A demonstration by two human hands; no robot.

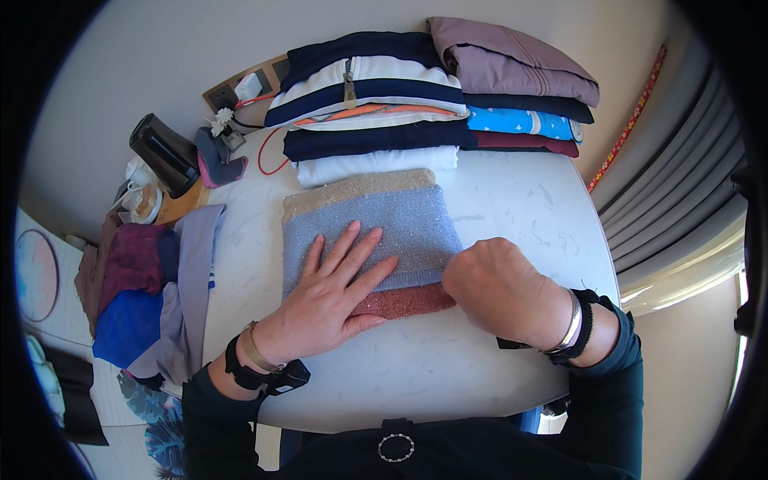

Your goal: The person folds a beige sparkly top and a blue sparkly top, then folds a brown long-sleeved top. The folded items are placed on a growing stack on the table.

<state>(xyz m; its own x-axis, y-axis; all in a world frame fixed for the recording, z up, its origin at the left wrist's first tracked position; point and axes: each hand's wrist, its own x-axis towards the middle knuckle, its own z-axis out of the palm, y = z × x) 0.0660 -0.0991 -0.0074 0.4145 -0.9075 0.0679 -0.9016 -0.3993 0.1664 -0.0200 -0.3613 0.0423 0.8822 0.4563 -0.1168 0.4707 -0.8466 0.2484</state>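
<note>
A folded knit sweater (396,231) with beige, light blue and rust-red bands and small sparkly specks lies on the white marbled table (504,204). My left hand (330,288) rests flat on its blue and red part, fingers spread, holding nothing. At the sweater's lower right edge, my right hand (504,288) is curled in a fist on the fabric; its fingertips are hidden underneath. Both wrists carry black straps and bracelets.
Folded clothes (372,90) stand stacked behind the sweater, beside another stack topped by a mauve garment (522,66). Loose clothes (150,288) heap at the left edge. A dark kettle (165,156), a small flower vase (231,135) and a red cable (264,153) sit back left. Grey curtains (678,174) hang right.
</note>
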